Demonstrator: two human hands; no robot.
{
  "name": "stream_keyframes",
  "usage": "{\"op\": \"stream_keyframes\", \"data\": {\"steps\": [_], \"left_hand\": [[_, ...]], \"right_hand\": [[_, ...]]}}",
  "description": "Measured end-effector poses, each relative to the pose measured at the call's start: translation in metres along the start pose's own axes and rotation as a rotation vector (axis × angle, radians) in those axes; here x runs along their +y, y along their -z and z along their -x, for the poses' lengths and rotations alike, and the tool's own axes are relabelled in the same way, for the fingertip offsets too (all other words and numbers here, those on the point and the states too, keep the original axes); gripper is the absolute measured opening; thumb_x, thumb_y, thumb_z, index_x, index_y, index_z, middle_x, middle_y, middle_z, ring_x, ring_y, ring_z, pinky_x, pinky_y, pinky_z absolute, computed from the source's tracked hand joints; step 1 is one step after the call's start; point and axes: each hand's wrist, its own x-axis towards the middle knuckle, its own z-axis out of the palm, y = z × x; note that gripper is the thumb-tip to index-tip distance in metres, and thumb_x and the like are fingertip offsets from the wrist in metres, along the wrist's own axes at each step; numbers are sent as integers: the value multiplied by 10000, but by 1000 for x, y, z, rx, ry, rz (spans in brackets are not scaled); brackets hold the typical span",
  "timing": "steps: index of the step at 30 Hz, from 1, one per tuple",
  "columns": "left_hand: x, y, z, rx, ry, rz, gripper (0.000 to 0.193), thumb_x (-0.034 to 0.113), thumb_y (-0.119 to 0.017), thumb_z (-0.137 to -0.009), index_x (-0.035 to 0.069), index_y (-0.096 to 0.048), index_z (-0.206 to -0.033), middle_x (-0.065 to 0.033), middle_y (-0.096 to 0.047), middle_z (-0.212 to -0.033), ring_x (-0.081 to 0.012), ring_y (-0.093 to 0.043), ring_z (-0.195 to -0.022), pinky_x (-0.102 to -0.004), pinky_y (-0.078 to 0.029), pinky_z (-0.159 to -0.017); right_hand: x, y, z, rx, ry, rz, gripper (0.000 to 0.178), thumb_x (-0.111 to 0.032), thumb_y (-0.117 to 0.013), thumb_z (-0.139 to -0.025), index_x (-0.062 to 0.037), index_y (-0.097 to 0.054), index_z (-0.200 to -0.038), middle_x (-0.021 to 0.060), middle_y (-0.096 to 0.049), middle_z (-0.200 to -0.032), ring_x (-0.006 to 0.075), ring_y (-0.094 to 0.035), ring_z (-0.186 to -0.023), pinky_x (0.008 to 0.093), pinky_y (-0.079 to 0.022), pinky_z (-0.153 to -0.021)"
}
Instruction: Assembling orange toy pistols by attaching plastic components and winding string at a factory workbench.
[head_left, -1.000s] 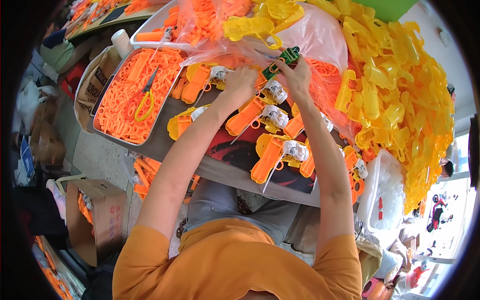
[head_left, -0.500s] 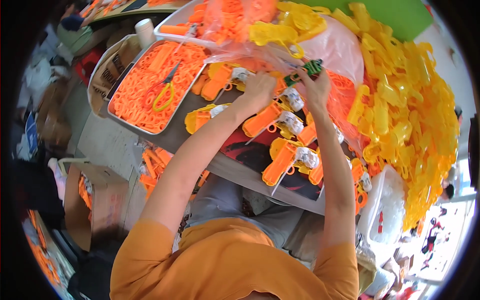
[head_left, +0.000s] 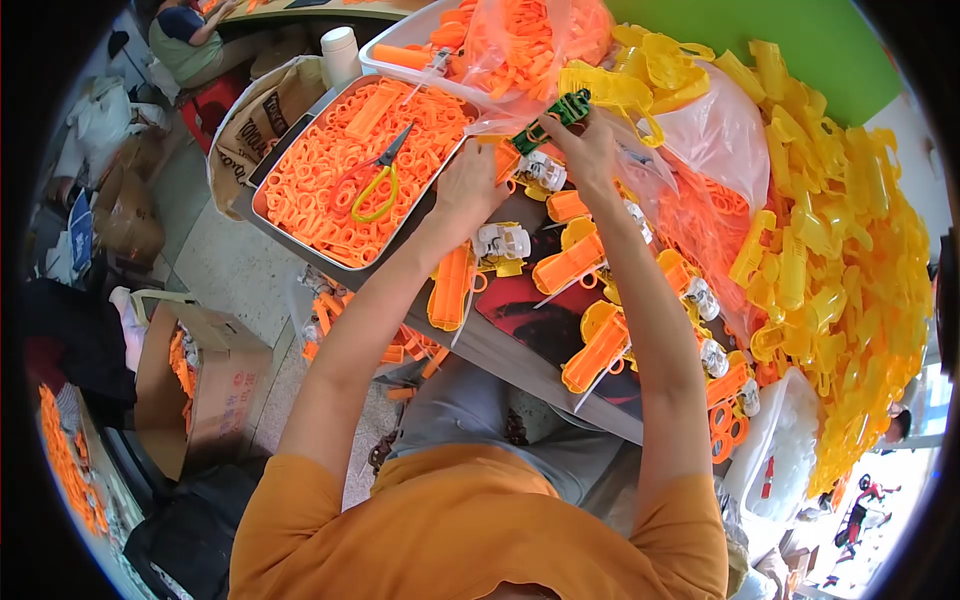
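Observation:
My right hand (head_left: 585, 150) pinches a green toy piece (head_left: 553, 118) with dark bands, held slantwise above the far part of the table. Close by on the left, my left hand (head_left: 470, 188) has its fingers curled at an orange toy gun part (head_left: 507, 160); its fingertips are partly hidden. A white mechanism (head_left: 543, 171) sits beside that part. Nearer me lie several half-built toy guns, each with an orange grip, a yellow shell and a white block; one orange grip (head_left: 453, 288) is under my left wrist, and another (head_left: 597, 352) lies by the front edge.
Left of my hands, a metal tray (head_left: 262, 208) of small orange parts carries scissors (head_left: 376, 190). A white bin (head_left: 376, 48) with bagged orange pieces stands behind. Yellow shells (head_left: 850, 270) pile high on the right. A cardboard box (head_left: 225, 390) stands on the floor at left.
My view has shifted, so the table appears farther right. Both hands have moved left toward the tray, with the green toy piece still in my right hand.

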Motion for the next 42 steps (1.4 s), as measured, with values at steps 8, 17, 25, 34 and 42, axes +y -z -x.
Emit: {"op": "stream_keyframes", "data": {"steps": [8,17,25,34,42], "left_hand": [[-18,-9,-22,-79,-82,54,602,225,-753,-727,-19,-515,-1223,-247,-516,-1264,-401,-542,-1128,-445,-451,-982],[-44,-26,-27,-3,-151,-117,824,115,-780,-728,-11,-333,-1409,-241,-454,-1383,-405,-486,-1232,-453,-456,-965],[-63,-48,-50,161,-436,-188,517,223,-748,-768,-18,-458,-1122,-268,-567,-1059,-472,-577,-913,-531,-488,-731],[-71,-22,-28,255,-600,-164,595,213,-689,-872,0,-426,-1362,-250,-537,-1264,-414,-536,-1149,-447,-470,-926],[21,30,132,180,-193,19,538,204,-728,-799,-6,-535,-1254,-205,-566,-1111,-398,-534,-1051,-456,-418,-932]], "right_hand": [[47,-20,-30,-202,95,-3,176,-156,-717,-811,-18,-622,-866,63,-679,-778,132,-651,-666,318,-536,-622],[19,-55,-26,38,47,128,314,-95,-739,-640,22,-582,-886,261,-631,-854,418,-642,-885,481,-508,-738],[35,-63,-39,242,12,155,415,-60,-744,-620,37,-549,-973,274,-606,-944,455,-600,-950,495,-492,-787],[16,-73,-17,310,248,5,362,-60,-708,-682,-23,-537,-999,207,-537,-992,408,-509,-965,460,-431,-845],[-11,34,41,254,354,-39,226,-137,-684,-729,-31,-589,-905,112,-624,-747,267,-610,-654,400,-501,-633]]}}
